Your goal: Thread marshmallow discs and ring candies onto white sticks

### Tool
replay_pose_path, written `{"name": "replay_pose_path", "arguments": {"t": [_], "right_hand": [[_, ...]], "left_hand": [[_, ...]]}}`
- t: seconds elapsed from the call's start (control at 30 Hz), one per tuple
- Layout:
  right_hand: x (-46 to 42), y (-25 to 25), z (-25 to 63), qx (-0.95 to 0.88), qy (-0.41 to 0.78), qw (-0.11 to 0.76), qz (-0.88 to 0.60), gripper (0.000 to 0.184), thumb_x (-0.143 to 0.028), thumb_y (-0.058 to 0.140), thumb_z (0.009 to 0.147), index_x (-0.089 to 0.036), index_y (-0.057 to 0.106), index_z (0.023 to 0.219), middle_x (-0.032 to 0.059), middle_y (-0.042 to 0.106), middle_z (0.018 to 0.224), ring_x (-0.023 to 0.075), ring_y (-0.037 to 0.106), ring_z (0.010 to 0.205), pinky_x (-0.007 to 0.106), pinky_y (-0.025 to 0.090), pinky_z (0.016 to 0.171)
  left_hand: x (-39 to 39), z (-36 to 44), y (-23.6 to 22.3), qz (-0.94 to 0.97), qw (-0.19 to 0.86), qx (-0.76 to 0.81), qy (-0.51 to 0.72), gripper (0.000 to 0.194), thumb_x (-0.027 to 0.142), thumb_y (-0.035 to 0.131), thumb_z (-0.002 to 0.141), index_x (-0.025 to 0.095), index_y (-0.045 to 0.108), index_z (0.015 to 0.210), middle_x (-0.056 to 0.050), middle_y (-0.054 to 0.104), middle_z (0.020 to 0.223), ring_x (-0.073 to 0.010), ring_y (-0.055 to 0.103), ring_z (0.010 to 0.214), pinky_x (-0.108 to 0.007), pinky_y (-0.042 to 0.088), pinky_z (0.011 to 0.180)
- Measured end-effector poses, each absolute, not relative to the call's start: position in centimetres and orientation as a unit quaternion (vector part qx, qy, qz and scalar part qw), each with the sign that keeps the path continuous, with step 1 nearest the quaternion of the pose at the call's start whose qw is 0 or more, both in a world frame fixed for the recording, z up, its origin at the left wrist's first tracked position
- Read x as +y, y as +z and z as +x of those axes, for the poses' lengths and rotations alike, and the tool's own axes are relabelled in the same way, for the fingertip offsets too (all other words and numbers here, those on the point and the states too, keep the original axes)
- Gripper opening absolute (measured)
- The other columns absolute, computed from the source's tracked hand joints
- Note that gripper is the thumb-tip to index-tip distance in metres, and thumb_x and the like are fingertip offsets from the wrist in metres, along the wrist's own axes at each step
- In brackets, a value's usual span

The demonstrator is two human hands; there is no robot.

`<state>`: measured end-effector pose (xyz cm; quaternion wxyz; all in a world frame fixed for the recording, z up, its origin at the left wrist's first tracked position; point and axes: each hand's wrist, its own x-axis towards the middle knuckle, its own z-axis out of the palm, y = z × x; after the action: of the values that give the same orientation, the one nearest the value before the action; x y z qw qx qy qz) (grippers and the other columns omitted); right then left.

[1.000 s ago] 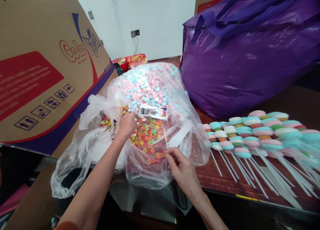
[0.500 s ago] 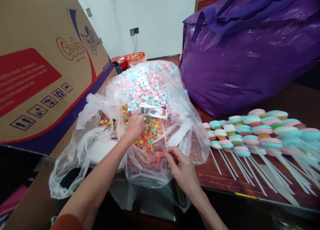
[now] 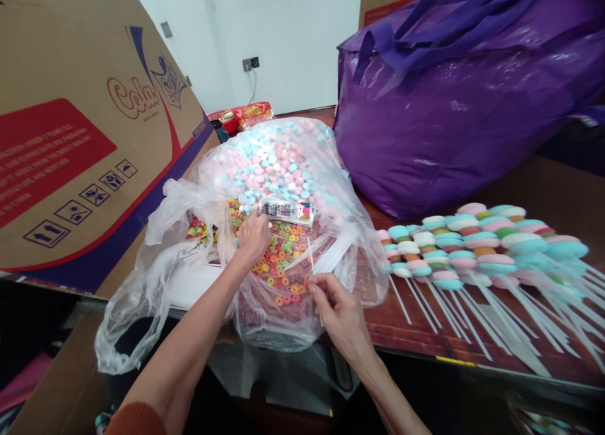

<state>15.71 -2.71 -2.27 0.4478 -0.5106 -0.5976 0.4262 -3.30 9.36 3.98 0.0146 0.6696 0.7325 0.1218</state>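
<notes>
My right hand (image 3: pixel 341 312) pinches a thin white stick (image 3: pixel 310 253) between thumb and fingertips, its upper end pointing up over the candy. A small reddish piece shows at the fingertips. My left hand (image 3: pixel 254 238) reaches in where the pastel candies (image 3: pixel 278 164) meet the ring-shaped candies (image 3: pixel 286 252). Its fingertips are turned away from me, so what they hold, if anything, is hidden. Beside that hand lies a stack of printed cards (image 3: pixel 287 210). Clear plastic bags (image 3: pixel 283 334) spread around and under the candy. A bundle of white sticks (image 3: pixel 333 253) rests right of the rings.
Several skewers of pastel candy (image 3: pixel 482 249) lie at the right on the brown table (image 3: pixel 385 324). A large purple bag (image 3: pixel 444 120) stands behind them. A big cardboard box (image 3: pixel 61 63) leans at the left. Red packets (image 3: pixel 253 113) sit at the back.
The view has shifted slightly, so the skewers and purple bag sit a little further left. My left hand has moved slightly up toward the pastel candies. My right hand keeps its pinch on the stick.
</notes>
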Motion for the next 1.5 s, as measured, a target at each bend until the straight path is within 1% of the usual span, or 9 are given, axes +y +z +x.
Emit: {"name": "replay_pose_path", "arguments": {"t": [0.1, 0.27, 0.47, 0.6, 0.73, 0.9, 1.03, 1.27, 1.5], "right_hand": [[-2.7, -2.4, 15.7, -0.593, 0.431, 0.452, -0.508, 0.022, -0.041, 0.054, 0.094, -0.021, 0.063, 0.095, 0.0015, 0.065, 0.076, 0.0151, 0.058, 0.061, 0.023, 0.044, 0.054], [-2.7, -2.4, 15.5, -0.586, 0.438, 0.454, -0.509, 0.023, -0.043, 0.054, 0.094, -0.021, 0.062, 0.094, 0.0027, 0.067, 0.080, 0.0153, 0.059, 0.063, 0.023, 0.045, 0.054], [-2.7, -2.4, 15.5, -0.584, 0.434, 0.452, -0.516, 0.024, -0.043, 0.053, 0.095, -0.021, 0.062, 0.095, 0.0006, 0.063, 0.074, 0.0151, 0.057, 0.062, 0.024, 0.044, 0.056], [-2.7, -2.4, 15.7, -0.584, 0.415, 0.458, -0.526, 0.022, -0.040, 0.053, 0.095, -0.021, 0.059, 0.103, -0.0037, 0.057, 0.064, 0.0139, 0.053, 0.057, 0.024, 0.041, 0.057], [-2.6, -2.3, 15.8, -0.543, 0.455, 0.474, -0.523, 0.032, -0.036, 0.050, 0.095, -0.020, 0.049, 0.123, -0.0057, 0.059, 0.064, 0.0126, 0.053, 0.050, 0.024, 0.042, 0.054], [-2.6, -2.1, 15.7, -0.522, 0.479, 0.488, -0.510, 0.036, -0.037, 0.051, 0.093, -0.018, 0.049, 0.123, -0.0052, 0.059, 0.064, 0.0124, 0.053, 0.048, 0.024, 0.043, 0.051], [-2.4, -2.1, 15.8, -0.522, 0.486, 0.486, -0.505, 0.034, -0.039, 0.053, 0.092, -0.017, 0.053, 0.118, -0.0046, 0.059, 0.064, 0.0124, 0.053, 0.049, 0.024, 0.044, 0.050], [-2.5, -1.2, 16.5, -0.504, 0.532, 0.494, -0.468, 0.028, -0.044, 0.057, 0.090, -0.017, 0.058, 0.097, -0.0007, 0.061, 0.070, 0.0102, 0.050, 0.049, 0.023, 0.040, 0.047], [-5.1, 0.5, 17.2, -0.540, 0.566, 0.430, -0.451, 0.027, -0.042, 0.054, 0.095, -0.018, 0.062, 0.105, -0.0019, 0.054, 0.068, 0.0105, 0.048, 0.056, 0.021, 0.036, 0.048]], "left_hand": [[8.3, -3.5, 4.4, 0.658, 0.112, 0.714, 0.213, 0.018, 0.019, 0.055, 0.086, 0.016, 0.072, 0.087, -0.010, 0.069, 0.099, -0.0228, 0.064, 0.094, -0.033, 0.048, 0.083], [6.3, -3.4, 4.2, 0.607, 0.442, 0.624, 0.216, 0.014, 0.023, 0.062, 0.075, 0.014, 0.072, 0.075, 0.000, 0.064, 0.065, -0.0109, 0.053, 0.055, -0.023, 0.042, 0.055], [5.0, -3.3, 3.8, 0.670, 0.284, 0.656, 0.200, 0.012, 0.018, 0.061, 0.075, 0.014, 0.072, 0.078, 0.000, 0.064, 0.067, -0.0114, 0.053, 0.061, -0.021, 0.038, 0.057], [3.5, -3.8, 4.0, 0.668, 0.328, 0.625, 0.235, 0.017, 0.019, 0.056, 0.082, 0.014, 0.071, 0.087, 0.001, 0.061, 0.066, -0.0132, 0.056, 0.062, -0.023, 0.042, 0.059], [0.5, -3.0, 4.1, 0.709, 0.304, 0.584, 0.253, 0.019, 0.016, 0.056, 0.083, 0.017, 0.071, 0.094, -0.005, 0.067, 0.092, -0.0176, 0.063, 0.082, -0.028, 0.050, 0.076], [-1.4, -1.0, 3.3, 0.789, 0.223, 0.546, 0.172, 0.026, 0.014, 0.052, 0.088, 0.023, 0.074, 0.099, -0.009, 0.061, 0.125, -0.0209, 0.065, 0.101, -0.033, 0.052, 0.091], [-0.3, -0.5, 2.8, 0.791, 0.195, 0.556, 0.166, 0.029, 0.015, 0.052, 0.089, 0.023, 0.074, 0.106, -0.009, 0.065, 0.116, -0.0233, 0.064, 0.105, -0.035, 0.051, 0.094], [1.0, -1.8, 2.1, 0.599, 0.356, 0.597, 0.397, 0.014, 0.024, 0.063, 0.082, 0.018, 0.068, 0.093, -0.003, 0.067, 0.090, -0.0153, 0.062, 0.077, -0.027, 0.051, 0.074], [0.7, -2.3, 2.1, 0.411, 0.500, 0.554, 0.523, 0.042, 0.042, 0.080, 0.067, 0.017, 0.067, 0.098, -0.003, 0.068, 0.089, -0.0138, 0.061, 0.079, -0.026, 0.049, 0.072]]}}
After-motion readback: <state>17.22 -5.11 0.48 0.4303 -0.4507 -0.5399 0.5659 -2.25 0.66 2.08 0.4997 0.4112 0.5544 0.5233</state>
